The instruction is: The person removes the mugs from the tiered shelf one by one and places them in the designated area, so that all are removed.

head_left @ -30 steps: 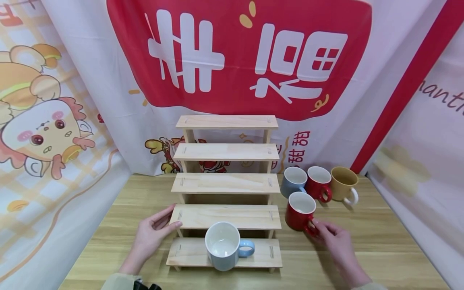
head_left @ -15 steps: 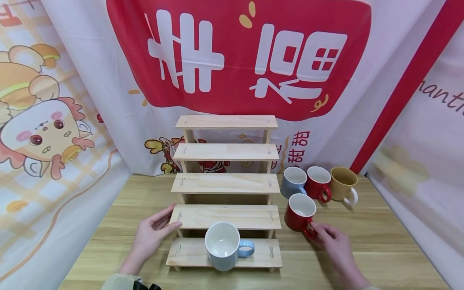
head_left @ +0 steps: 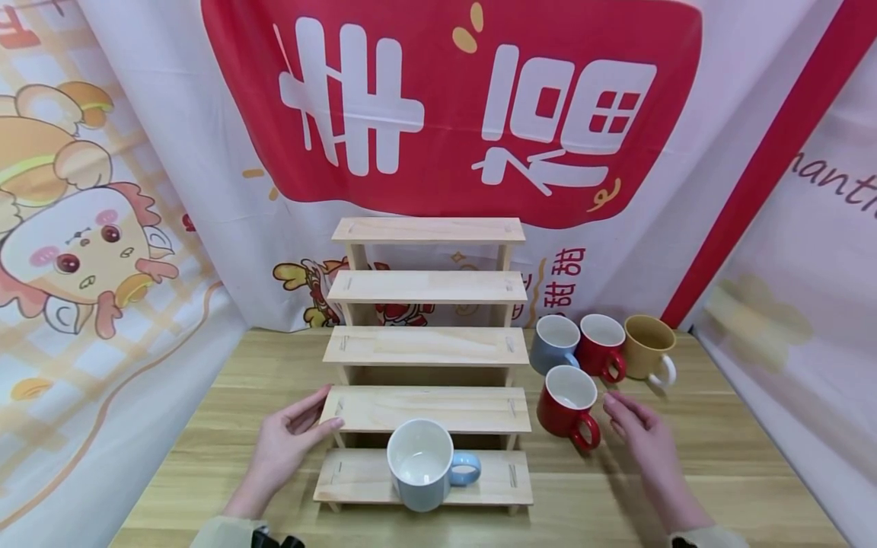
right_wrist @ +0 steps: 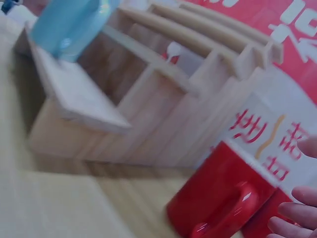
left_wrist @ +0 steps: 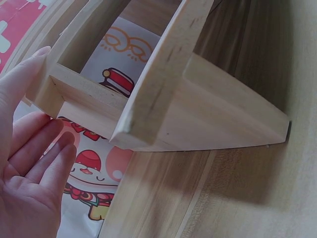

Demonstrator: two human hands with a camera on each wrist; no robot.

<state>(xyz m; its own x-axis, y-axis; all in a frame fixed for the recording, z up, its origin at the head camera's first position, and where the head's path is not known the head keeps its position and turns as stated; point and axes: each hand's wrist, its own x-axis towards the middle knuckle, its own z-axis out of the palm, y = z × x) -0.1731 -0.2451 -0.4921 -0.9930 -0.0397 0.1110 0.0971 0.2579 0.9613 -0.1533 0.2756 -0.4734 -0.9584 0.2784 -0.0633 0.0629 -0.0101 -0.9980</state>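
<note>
My left hand (head_left: 284, 441) holds the left end of the second step of a wooden stepped shelf (head_left: 425, 403), thumb at its front edge. In the left wrist view the thumb lies along the board's end with the other fingers beneath it. My right hand (head_left: 644, 441) is just right of a red mug (head_left: 560, 411), apart from its handle, holding nothing. The mug stands upright on the table, handle towards the front right. On the lowest step sits a light blue mug (head_left: 421, 487), handle to the right.
Behind the near red mug stand a blue mug (head_left: 551, 354), another red mug (head_left: 594, 352) and a tan mug (head_left: 644, 358) with a white handle. Printed cloth (head_left: 438, 106) hangs behind and at both sides of the wooden table (head_left: 205, 457).
My right hand has let go of the red mug's handle and drawn away to the right. The mug turned slightly, its handle swinging towards the front. My left hand stays put.
</note>
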